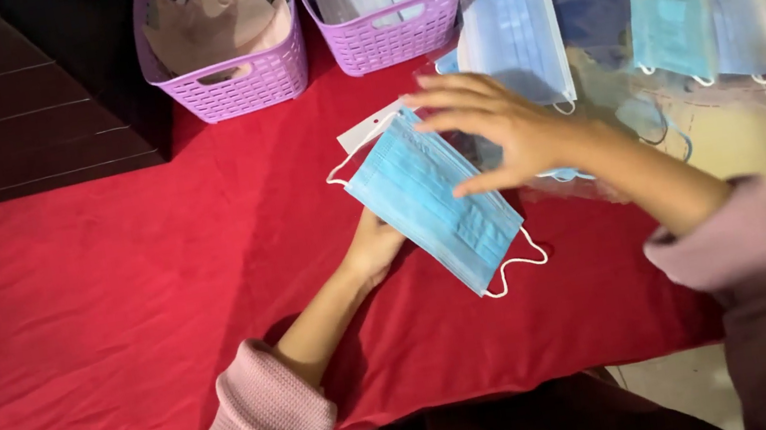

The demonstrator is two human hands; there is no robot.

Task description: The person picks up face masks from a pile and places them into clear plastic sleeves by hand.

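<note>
Trouble could come from the dangling ear loop snagging, since the blue mask (pixel 432 206) at frame centre rests only on the left hand (pixel 375 247), whose fingers hide beneath, grip unclear. Right hand (pixel 491 128) hovers with fingers spread. Bagged masks (pixel 678 19) crowd upper right; red counter (pixel 85 320) lies open at left.

A table draped in red cloth (pixel 95 319) carries two purple plastic baskets (pixel 226 77) beyond the left hand (pixel 373 247), and packaged face masks (pixel 678 19) spread past the right hand (pixel 491 128), reaching the far right edge.
</note>
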